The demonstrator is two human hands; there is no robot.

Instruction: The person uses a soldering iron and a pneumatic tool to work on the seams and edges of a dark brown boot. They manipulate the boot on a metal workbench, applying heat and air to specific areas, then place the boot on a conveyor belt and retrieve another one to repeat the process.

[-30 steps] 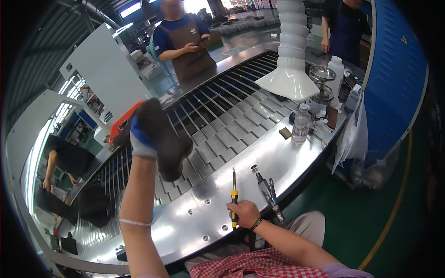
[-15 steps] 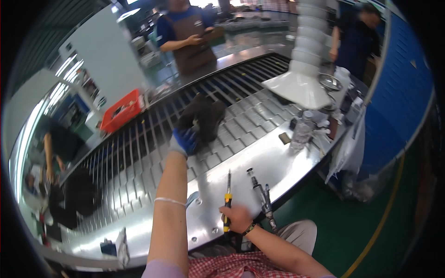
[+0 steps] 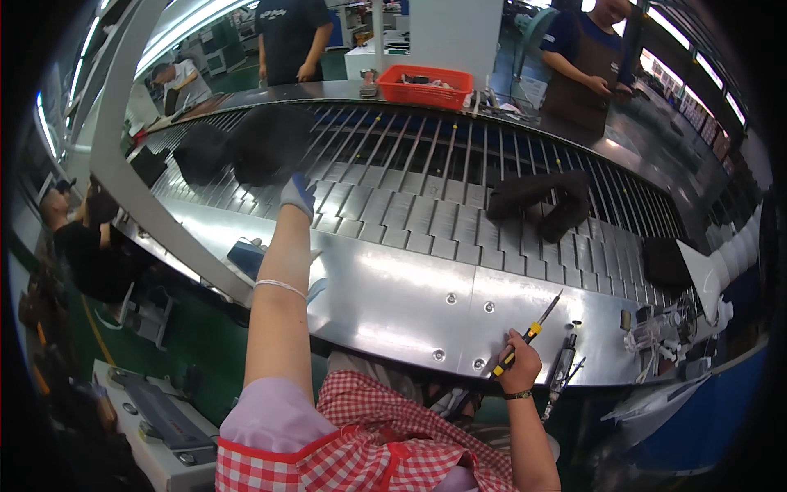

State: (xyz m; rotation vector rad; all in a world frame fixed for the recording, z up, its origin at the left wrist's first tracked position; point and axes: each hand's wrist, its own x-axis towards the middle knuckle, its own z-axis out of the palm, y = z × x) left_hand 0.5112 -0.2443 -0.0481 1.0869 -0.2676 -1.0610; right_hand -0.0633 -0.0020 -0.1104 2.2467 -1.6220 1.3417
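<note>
My left hand [image 3: 300, 195], in a grey and blue glove, reaches out over the slatted metal table, its fingers apart. It is at the lower right edge of a large blurred black piece [image 3: 275, 143]; whether they touch is unclear. Another black piece [image 3: 201, 154] sits to the left of that one. In my bare right hand [image 3: 521, 366] is a screwdriver [image 3: 527, 338] with a yellow and black handle, its slim tip pointing up and away. A dark, bent, arch-shaped part [image 3: 541, 201] rests on the slats ahead of my right hand.
A slim metal air tool [image 3: 563, 369] lies right of my right hand. An orange-red basket [image 3: 425, 87] stands on the far edge. White ducting with a hood [image 3: 709, 275] and plastic bottles are at right. A grey frame post [image 3: 123, 164] rises at left. Several people stand around the table.
My left hand has left the arch-shaped part and moved left to the large black piece. The view has swung left. My right hand still holds the screwdriver.
</note>
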